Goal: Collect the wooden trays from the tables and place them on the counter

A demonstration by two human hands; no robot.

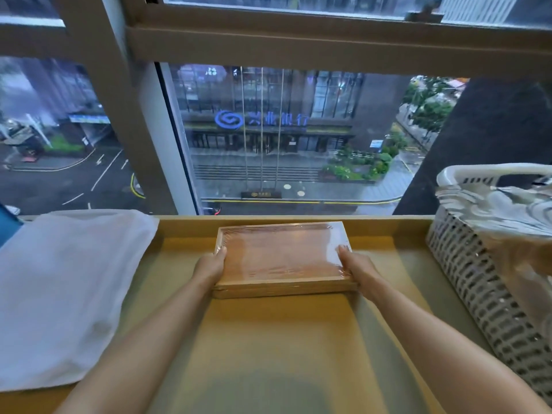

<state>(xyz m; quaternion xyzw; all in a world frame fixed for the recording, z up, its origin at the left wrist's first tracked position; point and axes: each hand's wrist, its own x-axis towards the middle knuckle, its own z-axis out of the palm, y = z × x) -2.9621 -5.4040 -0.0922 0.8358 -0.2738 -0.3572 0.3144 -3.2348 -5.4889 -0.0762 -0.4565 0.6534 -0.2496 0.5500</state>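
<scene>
A rectangular wooden tray [280, 258], wrapped in clear plastic film, lies flat near the far edge of a yellowish wooden counter [268, 339] under a window. It looks like two trays stacked, one edge showing below the other at the front. My left hand [210, 267] grips the tray's left side, thumb on the top rim. On the right side, my right hand [357, 268] holds it the same way. Both forearms reach straight forward over the counter.
A folded white cloth or pillow [59, 294] covers the counter's left part. A white plastic lattice basket [490, 282] holding crinkled plastic stands at the right. The window glass and frame [268, 46] rise directly behind the tray.
</scene>
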